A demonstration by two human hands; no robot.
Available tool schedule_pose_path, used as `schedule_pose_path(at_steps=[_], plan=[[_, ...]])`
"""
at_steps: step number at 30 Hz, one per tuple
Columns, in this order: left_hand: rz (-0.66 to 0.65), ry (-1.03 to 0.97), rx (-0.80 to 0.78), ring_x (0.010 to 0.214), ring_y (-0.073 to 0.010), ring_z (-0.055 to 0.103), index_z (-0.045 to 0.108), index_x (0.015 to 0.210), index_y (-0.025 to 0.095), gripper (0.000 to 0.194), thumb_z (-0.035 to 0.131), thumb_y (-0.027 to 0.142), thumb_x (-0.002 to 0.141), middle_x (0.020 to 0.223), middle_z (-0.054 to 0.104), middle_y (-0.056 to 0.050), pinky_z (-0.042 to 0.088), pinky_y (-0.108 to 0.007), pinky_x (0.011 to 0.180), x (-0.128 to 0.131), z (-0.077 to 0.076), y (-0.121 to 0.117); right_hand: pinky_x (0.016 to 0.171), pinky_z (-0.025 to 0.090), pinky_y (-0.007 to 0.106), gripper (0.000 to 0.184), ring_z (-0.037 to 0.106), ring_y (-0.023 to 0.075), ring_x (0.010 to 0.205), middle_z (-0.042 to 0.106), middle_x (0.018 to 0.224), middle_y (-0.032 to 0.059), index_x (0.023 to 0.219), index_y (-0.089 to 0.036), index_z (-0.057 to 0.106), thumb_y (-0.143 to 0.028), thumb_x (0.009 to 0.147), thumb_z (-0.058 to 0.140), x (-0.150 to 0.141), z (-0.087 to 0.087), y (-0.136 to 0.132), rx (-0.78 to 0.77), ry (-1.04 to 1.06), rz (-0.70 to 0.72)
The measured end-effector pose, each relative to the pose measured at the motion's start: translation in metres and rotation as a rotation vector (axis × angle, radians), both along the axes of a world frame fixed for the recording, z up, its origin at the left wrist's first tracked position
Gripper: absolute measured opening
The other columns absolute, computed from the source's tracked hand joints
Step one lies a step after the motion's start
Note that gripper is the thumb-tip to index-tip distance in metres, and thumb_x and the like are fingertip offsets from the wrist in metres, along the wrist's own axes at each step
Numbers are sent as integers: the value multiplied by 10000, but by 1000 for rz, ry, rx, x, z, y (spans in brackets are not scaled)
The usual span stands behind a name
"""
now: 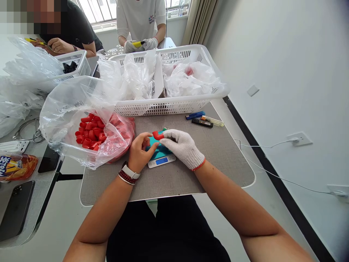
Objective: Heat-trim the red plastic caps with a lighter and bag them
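Note:
My right hand (182,147), in a white knit glove with a red cuff, pinches a small red elbow pipe fitting (157,136) between thumb and fingers. Below it lies a small digital scale (163,161) with a lit blue display and a teal surface (160,150). Bare, my left hand (141,151) rests at the scale's left side, thumb and forefinger apart with nothing seen between them. Left of that hand, a clear plastic bag (65,109) lies open, with many red fittings (91,133) inside.
A white basket (163,108) with plastic bags stands at the table's back. Markers and a lighter (203,122) lie right of it. Phones (16,209) and a snack pack (17,166) are on the left table. Two people work across, one wearing gloves. Cables hang at the right wall.

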State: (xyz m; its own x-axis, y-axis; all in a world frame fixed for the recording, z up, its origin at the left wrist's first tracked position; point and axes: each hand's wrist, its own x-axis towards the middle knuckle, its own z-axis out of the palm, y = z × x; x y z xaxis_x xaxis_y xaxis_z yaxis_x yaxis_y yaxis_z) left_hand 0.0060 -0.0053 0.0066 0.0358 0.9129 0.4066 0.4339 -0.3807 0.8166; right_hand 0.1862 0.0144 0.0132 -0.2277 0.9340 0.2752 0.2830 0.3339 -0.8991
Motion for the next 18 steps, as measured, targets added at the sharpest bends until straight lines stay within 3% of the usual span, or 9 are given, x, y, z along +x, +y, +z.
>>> schedule_pose_path(at_steps=[4,8,13,18], plan=[[-37,138,137,641,-113,470,694,1048,217,198,689,241,851,788,542,4,400,-236,594,0,4,1,704,547,277,177,663,155,763,725,863,35,893,-167,736,-313,853,643,0,3,-3,-103,86,100],[-38,136,174,669,-126,499,720,1001,208,159,701,279,860,762,538,-1,411,-242,601,-2,4,1,630,541,263,209,636,140,689,695,796,34,869,-154,726,-344,856,640,1,4,-5,-175,138,146],[-103,155,130,570,-111,454,713,891,176,224,635,385,914,631,486,26,375,-244,551,-3,3,1,650,537,262,220,624,136,695,675,792,30,850,-159,730,-360,864,639,3,2,-3,-192,185,185],[-170,143,64,586,-122,501,654,765,167,386,485,433,988,648,575,-5,380,-254,559,-3,4,1,675,525,266,138,618,145,719,664,762,15,795,-172,723,-277,841,644,2,2,-1,-106,116,196]])
